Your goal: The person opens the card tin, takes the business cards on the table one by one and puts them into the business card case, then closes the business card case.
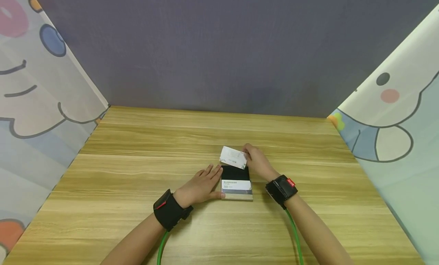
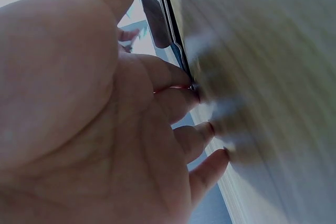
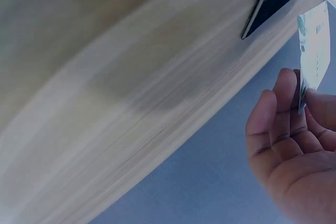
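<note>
A white business card [image 1: 233, 157] with small print and a floral corner is pinched between the thumb and fingers of my right hand [image 1: 258, 163]. It overlaps the top of an opened card case [image 1: 236, 173] in the head view. The case has a black upper half and a shiny lower half, where another white card [image 1: 236, 185] lies. My left hand [image 1: 200, 185] lies along the case's left side, fingers extended, thumb at the lower left corner. In the left wrist view, its fingertips [image 2: 215, 163] rest on the table by the case's edge.
The wood-grain table [image 1: 144, 143] runs back to a dark grey panel [image 1: 219, 51]. Cartoon-printed sheets [image 1: 387, 135] stand on both sides. Each wrist wears a black strap [image 1: 282, 189], and a green cable [image 1: 294, 230] trails from each toward the front.
</note>
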A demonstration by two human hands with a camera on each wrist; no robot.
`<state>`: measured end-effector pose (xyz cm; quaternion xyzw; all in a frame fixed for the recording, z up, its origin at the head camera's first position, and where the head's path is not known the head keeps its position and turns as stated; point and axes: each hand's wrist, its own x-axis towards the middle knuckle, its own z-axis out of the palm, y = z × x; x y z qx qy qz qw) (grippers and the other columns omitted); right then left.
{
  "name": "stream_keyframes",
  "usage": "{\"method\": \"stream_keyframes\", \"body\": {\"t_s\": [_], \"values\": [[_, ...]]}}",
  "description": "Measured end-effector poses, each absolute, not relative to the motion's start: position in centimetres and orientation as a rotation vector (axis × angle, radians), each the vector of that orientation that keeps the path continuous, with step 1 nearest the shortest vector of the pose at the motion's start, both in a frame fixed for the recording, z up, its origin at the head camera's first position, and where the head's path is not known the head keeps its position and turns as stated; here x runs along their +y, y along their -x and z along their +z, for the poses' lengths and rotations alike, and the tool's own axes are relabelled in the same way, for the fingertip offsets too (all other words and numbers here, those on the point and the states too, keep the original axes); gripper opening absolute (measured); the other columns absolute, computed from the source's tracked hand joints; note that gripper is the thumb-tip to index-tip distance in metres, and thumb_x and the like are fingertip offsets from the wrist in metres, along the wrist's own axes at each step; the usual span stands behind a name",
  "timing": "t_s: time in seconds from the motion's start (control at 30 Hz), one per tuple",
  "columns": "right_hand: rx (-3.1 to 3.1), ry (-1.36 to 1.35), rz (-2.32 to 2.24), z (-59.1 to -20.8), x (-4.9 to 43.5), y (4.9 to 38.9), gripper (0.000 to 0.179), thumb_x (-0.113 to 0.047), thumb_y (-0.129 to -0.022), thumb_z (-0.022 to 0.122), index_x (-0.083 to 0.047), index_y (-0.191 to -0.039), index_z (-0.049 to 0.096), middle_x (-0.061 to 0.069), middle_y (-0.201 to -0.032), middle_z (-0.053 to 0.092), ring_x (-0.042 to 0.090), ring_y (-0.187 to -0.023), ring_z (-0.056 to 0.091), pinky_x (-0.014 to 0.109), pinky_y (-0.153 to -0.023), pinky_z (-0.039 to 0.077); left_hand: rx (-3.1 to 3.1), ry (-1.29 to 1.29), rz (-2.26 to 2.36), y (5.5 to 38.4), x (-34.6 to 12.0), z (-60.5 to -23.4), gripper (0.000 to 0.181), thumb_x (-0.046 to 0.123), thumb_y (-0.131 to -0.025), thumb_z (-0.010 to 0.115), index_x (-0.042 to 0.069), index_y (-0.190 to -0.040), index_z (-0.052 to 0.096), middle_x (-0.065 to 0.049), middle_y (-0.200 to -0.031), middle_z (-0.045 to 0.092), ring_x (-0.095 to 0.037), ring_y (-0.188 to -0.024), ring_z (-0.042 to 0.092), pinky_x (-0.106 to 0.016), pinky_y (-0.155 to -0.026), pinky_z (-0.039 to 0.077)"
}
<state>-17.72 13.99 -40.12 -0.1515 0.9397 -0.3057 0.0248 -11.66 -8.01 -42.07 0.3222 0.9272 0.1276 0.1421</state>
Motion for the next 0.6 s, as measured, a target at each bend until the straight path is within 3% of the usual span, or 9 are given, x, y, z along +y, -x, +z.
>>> {"method": "stream_keyframes", "body": {"t_s": [0.6], "values": [[2.855, 0.601, -0.899, -40.2, 15.6, 14.8, 0.015, 0.006, -0.089, 0.049, -0.002, -0.096, 0.059, 0.008, -0.079, 0.06, 0.011, -0.059, 0.043, 0.022, -0.054, 0.035, 2.67, -0.904, 0.353, 11.8, -8.0, -42.2, 0.085, 0.057, -0.086, 0.047, 0.004, -0.146, 0.02, -0.009, -0.154, 0.012, -0.031, -0.141, 0.011, -0.047, -0.11, 0.022]]}}
